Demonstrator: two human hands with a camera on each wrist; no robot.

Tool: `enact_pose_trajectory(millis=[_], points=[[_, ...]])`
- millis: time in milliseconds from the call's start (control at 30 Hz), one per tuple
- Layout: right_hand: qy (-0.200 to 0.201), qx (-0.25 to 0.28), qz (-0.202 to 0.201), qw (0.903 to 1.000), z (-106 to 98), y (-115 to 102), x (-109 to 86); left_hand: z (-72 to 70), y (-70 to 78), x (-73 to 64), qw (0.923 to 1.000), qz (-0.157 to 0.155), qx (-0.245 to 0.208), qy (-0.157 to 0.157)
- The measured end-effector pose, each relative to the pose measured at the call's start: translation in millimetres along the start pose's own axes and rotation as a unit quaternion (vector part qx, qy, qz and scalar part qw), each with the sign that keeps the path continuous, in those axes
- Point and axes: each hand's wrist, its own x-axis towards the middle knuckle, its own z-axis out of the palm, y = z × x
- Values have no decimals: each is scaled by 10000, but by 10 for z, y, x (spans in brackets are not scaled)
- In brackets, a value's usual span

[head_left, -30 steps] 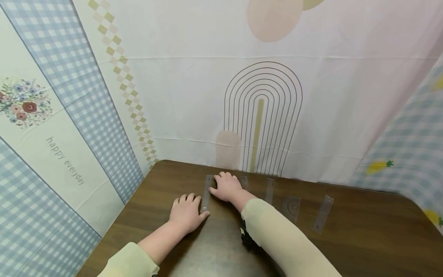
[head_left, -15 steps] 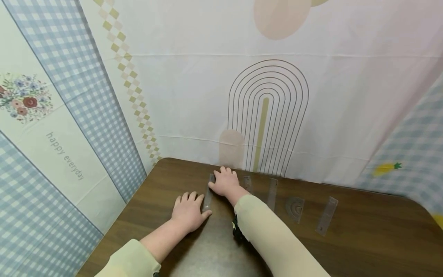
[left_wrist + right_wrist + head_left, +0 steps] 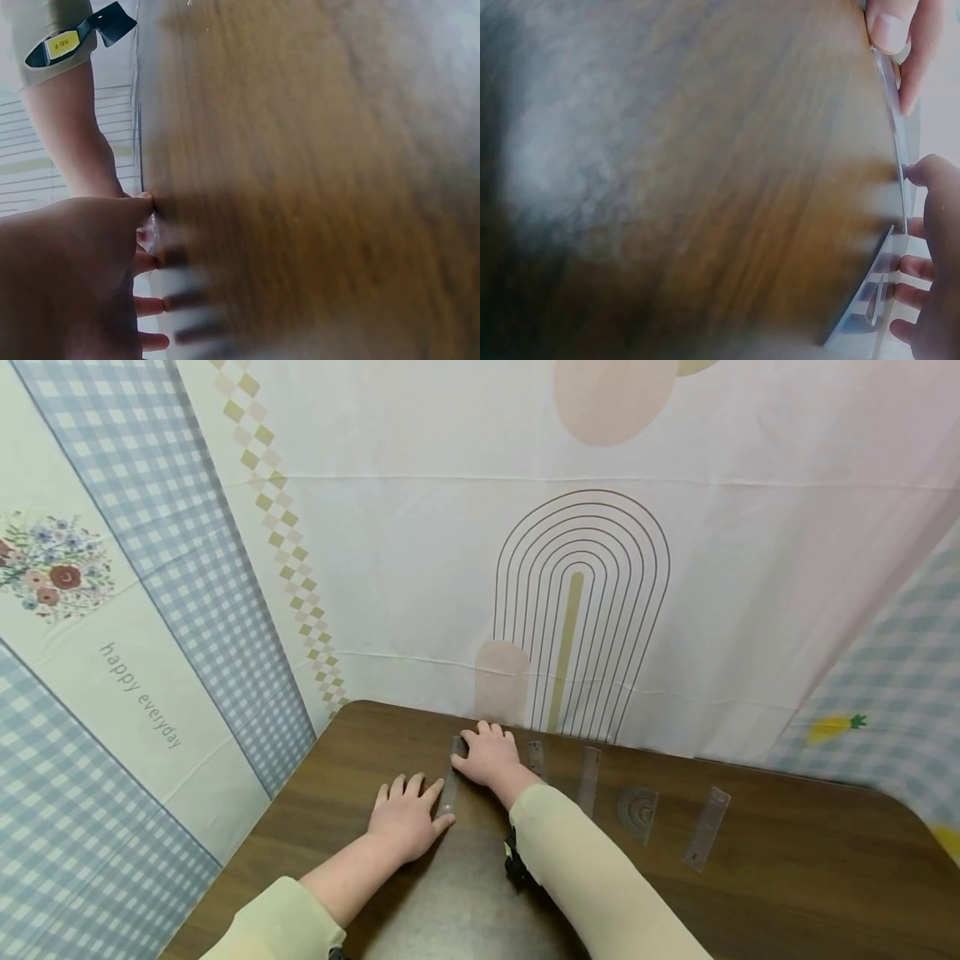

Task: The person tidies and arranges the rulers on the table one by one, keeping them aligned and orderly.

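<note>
A clear plastic ruler (image 3: pixel 450 789) lies flat on the brown wooden table (image 3: pixel 795 852). My left hand (image 3: pixel 405 822) is at its near end, fingers spread and fairly straight, with the index fingertip by the left edge and the thumb across at the near end. At the ruler's far end, my right hand (image 3: pixel 489 756) lies palm down, its thumb touching the ruler's right edge. In the right wrist view the ruler (image 3: pixel 891 97) runs between both hands, and a clear piece with a cutout (image 3: pixel 859 315) lies under or beside my right fingers.
Right of my right hand is a partly hidden clear piece (image 3: pixel 536 753). Farther right lie a second clear ruler (image 3: pixel 589 777), a clear protractor (image 3: pixel 637 812) and another clear ruler (image 3: pixel 707 829). A patterned white cloth (image 3: pixel 405 568) hangs behind the table.
The head view has shifted slightly, so the scene sits a little differently. My right thumb now overlaps the ruler's edge slightly more; both hands otherwise stay about where they were.
</note>
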Motion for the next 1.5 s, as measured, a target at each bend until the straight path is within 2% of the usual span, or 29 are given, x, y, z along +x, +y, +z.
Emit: enact_pose_trajectory(millis=[267,567,767,900,1033,1200,1367,1500], points=[[113,388,64,9992,-9,11,5,-6,5,21,9998,-34,48,-190],[216,883,201,9957,-51,26,-21,-30,8,-2,9997,70,102,-226],[376,1285,255,9907,-56,24,-59,-22,-33,-43,9997,171,67,-162],[595,1740,377,9822,-59,20,-86,-15,-60,-70,9997,237,38,-91],[640,2542,445,9640,-82,5,-121,-14,-71,-89,9996,266,-37,-10],[481,3621,534,9294,-91,-13,-167,2,-82,-107,9996,267,-45,68],[469,4286,562,9005,-94,-34,-224,-2,-92,-140,9992,350,-16,181],[633,4791,555,8737,-85,-55,-283,-3,-99,-165,9989,412,8,236]])
